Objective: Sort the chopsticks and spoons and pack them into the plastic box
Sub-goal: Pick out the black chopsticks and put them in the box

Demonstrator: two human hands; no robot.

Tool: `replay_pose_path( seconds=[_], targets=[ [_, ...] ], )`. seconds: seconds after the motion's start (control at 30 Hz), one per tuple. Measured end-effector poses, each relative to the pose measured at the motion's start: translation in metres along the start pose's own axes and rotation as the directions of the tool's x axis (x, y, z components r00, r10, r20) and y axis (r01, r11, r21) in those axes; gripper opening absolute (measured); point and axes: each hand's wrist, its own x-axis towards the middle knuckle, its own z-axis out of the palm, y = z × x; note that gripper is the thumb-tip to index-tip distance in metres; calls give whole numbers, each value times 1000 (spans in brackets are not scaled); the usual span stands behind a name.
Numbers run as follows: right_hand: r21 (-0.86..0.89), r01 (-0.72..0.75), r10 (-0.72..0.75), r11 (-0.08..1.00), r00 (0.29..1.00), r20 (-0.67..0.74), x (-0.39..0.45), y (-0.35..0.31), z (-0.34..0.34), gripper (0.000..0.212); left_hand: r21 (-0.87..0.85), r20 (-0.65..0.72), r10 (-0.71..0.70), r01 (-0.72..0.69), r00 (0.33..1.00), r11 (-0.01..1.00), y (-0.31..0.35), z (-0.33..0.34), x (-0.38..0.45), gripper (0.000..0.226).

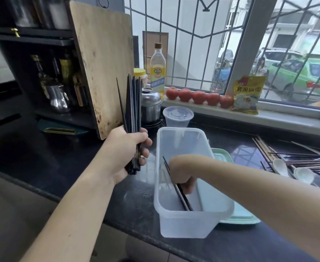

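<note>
While the left hand (126,148) grips a bundle of black chopsticks (132,104) upright, fingers curled round the lower ends, the bundle stands just left of the plastic box (190,222), above the counter (64,163). Count in the bundle unclear; tips fan out in front of the wooden cutting board (102,59).

Right hand (183,173) reaches down inside the box, fingers curled and pinching 2 black chopsticks (182,197), which lie slanted along the box floor toward its near end. The box sits near the counter's front edge, long side running away from the person. A green lid (240,218) lies under or right beside its right wall; cannot tell which.

Toward the counter's right edge, well apart from both hands: a loose pile of chopsticks (295,159), brown and black mixed, not countable, with 2 white spoons (280,166) at its near side.

Behind the box: 1 lidded round container (178,116), 1 steel pot (150,104). On the windowsill (280,116): 5 tomatoes (199,96), 1 oil bottle (157,70), 1 yellow packet (248,95).
</note>
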Motion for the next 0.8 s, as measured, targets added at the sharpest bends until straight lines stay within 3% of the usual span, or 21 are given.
replay_pose_path(
  seconds=[0.1, 0.2, 0.27, 0.37, 0.43, 0.5, 0.6, 0.7, 0.77, 0.8],
  targets=[
    [-143, -91, 109, 986, 986, 124, 16, 1, 2, 35, -8, 44, -20, 21, 999, 1000, -3, 2, -4, 6],
    [-88, -60, 54, 994, 996, -67, 1, 1, -23, 30, -11, 68, -48, 49, 997, 999, -6, 0, -7, 9],
    [165, 65, -29, 984, 976, -214, -20, 5, -45, 25, -25, 103, -61, 64, 993, 998, -6, -1, -9, 11],
    [611, 346, -141, 712, 923, -358, -54, 9, -65, 29, -54, 184, -48, 59, 982, 997, -2, 8, -12, 15],
    [716, 440, -215, 542, 896, -388, -69, 9, -67, 32, -73, 243, -34, 53, 969, 996, 2, 17, -14, 18],
    [722, 491, -222, 487, 870, -441, -74, 8, -63, 31, -81, 291, -29, 55, 956, 995, 5, 26, -16, 19],
    [686, 522, -124, 508, 832, -541, -76, 7, -63, 31, -37, 279, -7, 18, 960, 999, 7, 33, -16, 19],
    [663, 578, 36, 476, 741, -671, -78, 9, -73, 23, 16, 166, 1, -4, 986, 1000, 4, 26, -13, 12],
    [573, 513, 64, 639, 707, -705, -77, 15, -79, 24, 68, 60, 21, -26, 998, 997, -1, 14, -8, 5],
    [501, 405, 24, 765, 759, -651, -73, 15, -77, 28, 87, 14, 37, -38, 999, 995, -2, 8, -5, 3]
  ],
)
